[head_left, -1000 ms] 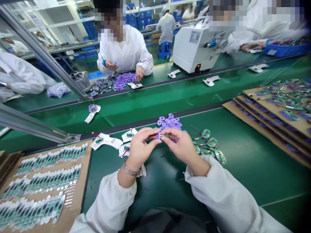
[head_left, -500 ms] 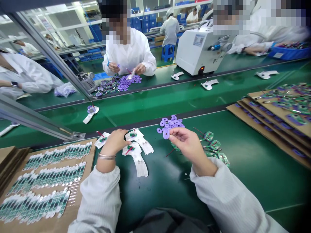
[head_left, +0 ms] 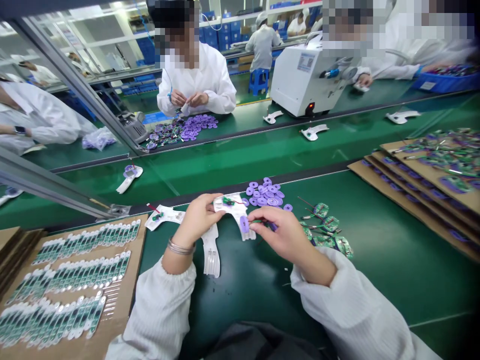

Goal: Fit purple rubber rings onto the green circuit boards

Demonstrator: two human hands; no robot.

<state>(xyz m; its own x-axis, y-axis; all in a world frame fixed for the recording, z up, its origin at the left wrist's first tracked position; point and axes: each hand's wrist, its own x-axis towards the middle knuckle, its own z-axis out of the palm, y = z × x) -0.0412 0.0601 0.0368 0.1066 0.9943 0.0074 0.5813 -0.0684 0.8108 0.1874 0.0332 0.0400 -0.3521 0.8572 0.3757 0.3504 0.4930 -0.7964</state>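
Left hand [head_left: 197,220] grasps a white plastic carrier strip [head_left: 228,206] near its curved upper end and holds it raised above the green desk [head_left: 397,285], with the strip's long tail [head_left: 211,256] hanging down beside the wrist. Relative to the previous view, this strip has left the desk and is now in the hand, so work proceeds in the air rather than on the surface. Right hand [head_left: 290,240] is closed in a fine pinch, its fingertips [head_left: 258,223] beside a purple foam ring [head_left: 244,224] that lies against the strip (the fingers cover the exact contact, so what they pinch cannot be confirmed). A small green circuit board [head_left: 227,201] with a red wire sits on the strip's upper part. A second carrier strip [head_left: 164,216] lies on the desk to the left of the left hand. A pile of purple foam rings [head_left: 263,194] lies just beyond the raised strip, and wired round green circuit boards [head_left: 322,227] lie to the right of the right hand. Rows of long circuit strips [head_left: 67,272] lie on a cardboard tray [head_left: 137,240] at the left.
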